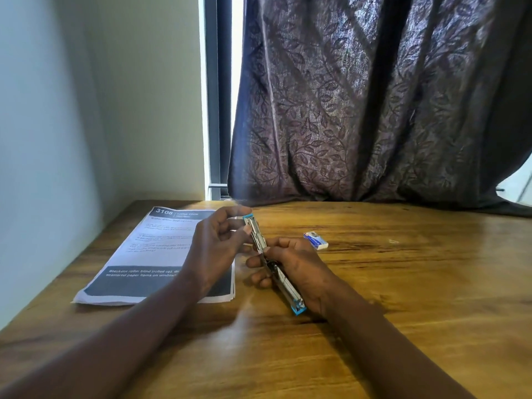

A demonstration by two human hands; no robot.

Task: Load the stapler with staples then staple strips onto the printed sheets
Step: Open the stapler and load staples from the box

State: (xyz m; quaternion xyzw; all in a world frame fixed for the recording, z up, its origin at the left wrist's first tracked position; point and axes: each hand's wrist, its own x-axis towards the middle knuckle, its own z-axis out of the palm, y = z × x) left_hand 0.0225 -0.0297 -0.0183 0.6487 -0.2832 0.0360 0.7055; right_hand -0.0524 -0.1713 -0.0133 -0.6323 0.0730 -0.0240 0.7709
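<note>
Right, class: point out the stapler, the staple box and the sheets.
stapler point(285, 287): head view, on its silver lower arm.
staple box point(315, 240): head view, middle of its top face.
sheets point(149, 249): head view, white text area of the top sheet.

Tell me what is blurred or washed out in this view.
Head view: the window gap beside the curtain is blown out white; fine print on the printed sheets is smeared; the stapler, opened between left hand and right hand, is soft, so its load cannot be judged.

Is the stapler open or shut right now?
Open: the stapler is unfolded almost straight, left hand gripping one end, right hand the other.
</note>
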